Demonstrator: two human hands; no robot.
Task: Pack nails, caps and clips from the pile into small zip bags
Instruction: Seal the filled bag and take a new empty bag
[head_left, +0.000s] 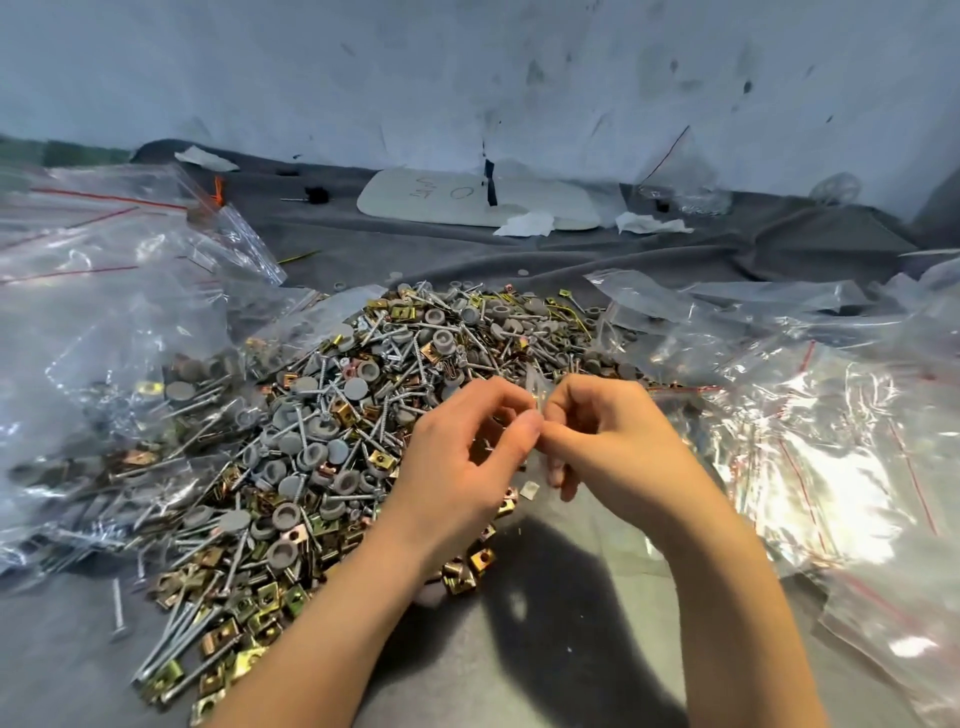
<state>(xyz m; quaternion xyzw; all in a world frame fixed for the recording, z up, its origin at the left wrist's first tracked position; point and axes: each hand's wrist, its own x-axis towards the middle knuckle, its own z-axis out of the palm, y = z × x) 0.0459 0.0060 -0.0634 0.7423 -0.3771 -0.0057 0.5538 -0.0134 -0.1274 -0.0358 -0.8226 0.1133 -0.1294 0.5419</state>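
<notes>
Far from finished, judging by the big heap of grey nails, round grey caps and brass-coloured square clips (363, 405) on the grey cloth (571, 597); pinching a small clear plastic zip bag (535, 389) with curled fingertips of left hand (467, 447) and right hand (613, 441), just above the heap's near edge; contents hard to tell; filled clear bags (104, 415) stacked left, flat unfilled bags (810, 415) right.
</notes>
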